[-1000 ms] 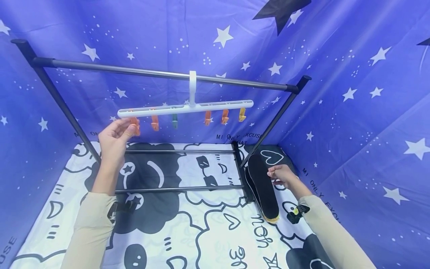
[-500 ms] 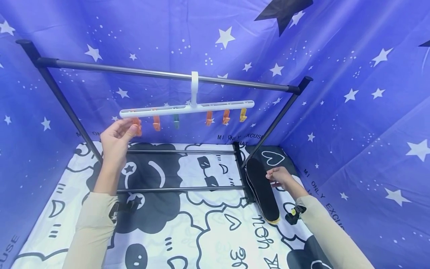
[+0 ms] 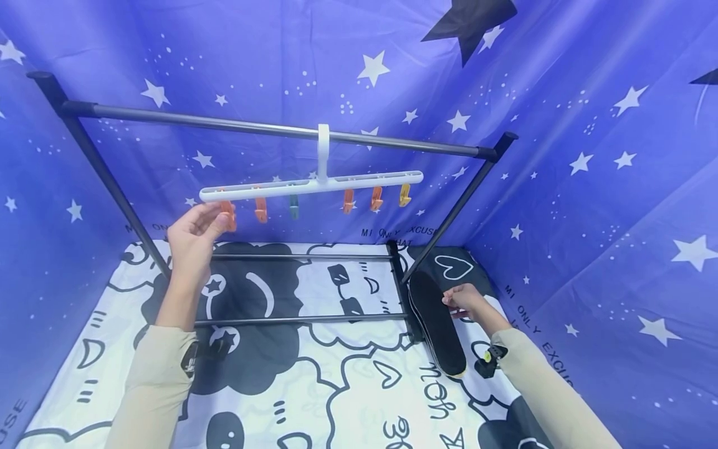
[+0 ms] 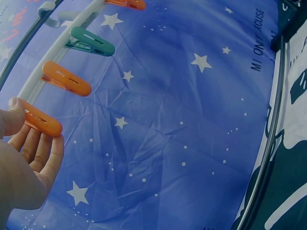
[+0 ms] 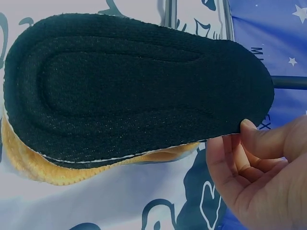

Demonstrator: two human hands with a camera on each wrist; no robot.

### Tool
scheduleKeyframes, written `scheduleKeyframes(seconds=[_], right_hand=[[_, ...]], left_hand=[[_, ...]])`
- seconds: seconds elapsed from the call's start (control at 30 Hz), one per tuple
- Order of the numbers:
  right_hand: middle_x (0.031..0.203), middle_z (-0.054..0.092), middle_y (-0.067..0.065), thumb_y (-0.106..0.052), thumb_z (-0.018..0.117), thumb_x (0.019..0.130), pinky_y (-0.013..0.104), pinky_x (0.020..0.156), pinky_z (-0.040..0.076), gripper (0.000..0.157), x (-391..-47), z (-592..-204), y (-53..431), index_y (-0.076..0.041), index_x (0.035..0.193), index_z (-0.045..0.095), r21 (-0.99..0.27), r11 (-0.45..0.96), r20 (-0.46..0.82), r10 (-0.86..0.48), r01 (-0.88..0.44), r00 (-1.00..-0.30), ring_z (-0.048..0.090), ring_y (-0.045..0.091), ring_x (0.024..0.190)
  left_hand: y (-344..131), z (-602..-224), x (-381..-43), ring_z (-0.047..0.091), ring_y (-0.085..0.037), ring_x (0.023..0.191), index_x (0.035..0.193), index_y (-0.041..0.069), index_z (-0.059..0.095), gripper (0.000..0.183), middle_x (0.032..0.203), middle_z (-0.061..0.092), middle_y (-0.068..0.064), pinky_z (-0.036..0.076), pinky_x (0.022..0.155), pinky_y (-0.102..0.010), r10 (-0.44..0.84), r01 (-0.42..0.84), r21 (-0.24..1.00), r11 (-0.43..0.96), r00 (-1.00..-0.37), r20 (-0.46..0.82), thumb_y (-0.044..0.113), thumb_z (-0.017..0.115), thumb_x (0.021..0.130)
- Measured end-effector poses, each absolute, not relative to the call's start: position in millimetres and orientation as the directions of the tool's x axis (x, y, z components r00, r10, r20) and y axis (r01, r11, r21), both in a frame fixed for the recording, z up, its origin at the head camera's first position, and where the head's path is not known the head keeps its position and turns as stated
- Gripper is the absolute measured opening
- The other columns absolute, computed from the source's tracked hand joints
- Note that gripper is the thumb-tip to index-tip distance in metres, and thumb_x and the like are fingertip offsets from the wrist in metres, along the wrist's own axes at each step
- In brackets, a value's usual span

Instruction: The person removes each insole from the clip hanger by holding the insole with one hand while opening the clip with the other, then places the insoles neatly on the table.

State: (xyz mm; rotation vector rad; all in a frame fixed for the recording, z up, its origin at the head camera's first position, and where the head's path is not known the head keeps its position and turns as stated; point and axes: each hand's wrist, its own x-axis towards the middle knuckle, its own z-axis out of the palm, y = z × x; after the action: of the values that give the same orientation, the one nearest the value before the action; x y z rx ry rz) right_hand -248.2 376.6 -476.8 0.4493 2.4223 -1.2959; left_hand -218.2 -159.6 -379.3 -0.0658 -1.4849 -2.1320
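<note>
A white hanger [image 3: 303, 186] hangs by its hook from the dark rail, with several orange, green and yellow clips along its bar. At the bar's left end, my left hand [image 3: 192, 243] pinches an orange clip [image 3: 227, 215] between thumb and fingers. The left wrist view shows that clip [image 4: 44, 120] with the fingertips beneath it. Down on the right, my right hand [image 3: 464, 300] pinches the side edge of a black insole [image 3: 439, 324]. In the right wrist view, a yellow layer [image 5: 43, 158] sticks out from under the black insole [image 5: 129, 86]; most of it is hidden.
A dark metal rack frames the scene, with a top rail [image 3: 207, 121], slanted posts [image 3: 457, 209] and two low crossbars [image 3: 314, 319]. Black-and-white printed cloth [image 3: 359, 380] covers the surface. Blue star-patterned curtain [image 3: 269, 56] encloses the back and sides.
My right hand and the insole have shifted slightly down and left, and less of the yellow edge shows at its lower end. My left hand keeps its pinch on the orange clip.
</note>
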Motion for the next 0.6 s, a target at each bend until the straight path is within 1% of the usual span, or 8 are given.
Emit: scheduleKeyframes(seconds=[0.13,0.2,0.3,0.37,0.6], right_hand=[[0.073,0.062,-0.004,0.004,0.059,0.094,0.035,0.066,0.061,0.006,-247.9,-479.3,377.4,0.008,0.097,0.061,-0.723,0.530,-0.457,0.112,0.442,-0.882,0.061,0.014,0.068],[0.070,0.062,-0.006,0.004,0.059,0.093,0.032,0.063,0.059,0.004,-247.5,-480.8,377.9,0.005,0.091,0.062,-0.722,0.526,-0.466,0.110,0.449,-0.878,0.061,0.013,0.067],[0.069,0.061,-0.007,0.005,0.058,0.092,0.030,0.062,0.056,0.013,-246.6,-482.8,378.6,-0.002,0.082,0.061,-0.719,0.523,-0.477,0.107,0.457,-0.872,0.060,0.013,0.066],[0.068,0.060,-0.007,0.005,0.058,0.092,0.030,0.062,0.056,0.017,-246.0,-484.1,379.0,-0.005,0.078,0.061,-0.715,0.525,-0.482,0.107,0.462,-0.869,0.059,0.013,0.065],[0.067,0.059,-0.006,0.004,0.059,0.092,0.031,0.063,0.056,0.021,-243.3,-487.4,379.3,-0.007,0.074,0.059,-0.705,0.533,-0.483,0.125,0.469,-0.867,0.059,0.013,0.064]], left_hand=[[-159.7,-380.0,-218.0,0.073,-0.007,0.075,0.099,0.007,0.076,0.017,0.087,0.078,0.005,0.061,0.075,-0.017,-0.395,0.458,0.853,-0.250,-0.853,0.342,-0.007,0.068,0.092],[-159.6,-379.7,-218.0,0.073,-0.007,0.075,0.099,0.006,0.076,0.017,0.087,0.078,0.005,0.061,0.074,-0.017,-0.396,0.461,0.850,-0.255,-0.852,0.344,-0.007,0.068,0.092],[-159.7,-379.3,-217.8,0.072,-0.007,0.074,0.099,0.006,0.076,0.018,0.087,0.078,0.004,0.061,0.073,-0.018,-0.397,0.466,0.845,-0.262,-0.850,0.345,-0.008,0.068,0.092],[-159.6,-379.2,-217.6,0.072,-0.008,0.074,0.099,0.006,0.076,0.017,0.087,0.078,0.004,0.061,0.073,-0.018,-0.397,0.465,0.846,-0.262,-0.851,0.344,-0.008,0.068,0.092],[-159.6,-381.3,-218.0,0.072,-0.008,0.073,0.100,0.003,0.076,0.013,0.087,0.078,0.003,0.061,0.073,-0.018,-0.383,0.469,0.840,-0.273,-0.854,0.352,-0.004,0.071,0.091]])
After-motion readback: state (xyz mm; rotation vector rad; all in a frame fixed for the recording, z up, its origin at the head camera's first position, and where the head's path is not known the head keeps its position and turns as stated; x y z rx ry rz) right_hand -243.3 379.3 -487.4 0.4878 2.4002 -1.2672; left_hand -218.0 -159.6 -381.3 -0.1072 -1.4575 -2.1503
